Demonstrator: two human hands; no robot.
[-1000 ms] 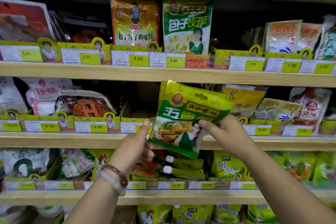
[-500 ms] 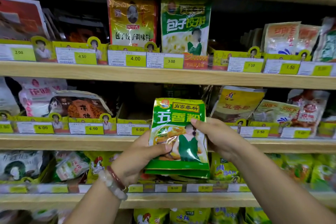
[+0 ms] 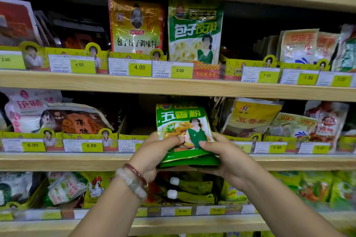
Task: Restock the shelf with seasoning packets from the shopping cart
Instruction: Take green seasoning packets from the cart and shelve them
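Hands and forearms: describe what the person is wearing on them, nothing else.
Both forearms are bare, with no sleeves in view. The left wrist carries two bracelets: a pale translucent beaded bracelet and a thinner dark red bracelet. The right hand and wrist carry nothing visible; no gloves or rings seen.

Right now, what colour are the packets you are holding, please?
Mostly green packets, white lettering; head view.

place: shop | evidence: wooden shelves (image 3: 173, 86), yellow price tags (image 3: 139, 67), stocked seasoning packets (image 3: 194, 31)

Yellow price tags (image 3: 139, 67) along wooden ledges; beaded bracelets (image 3: 133, 183).
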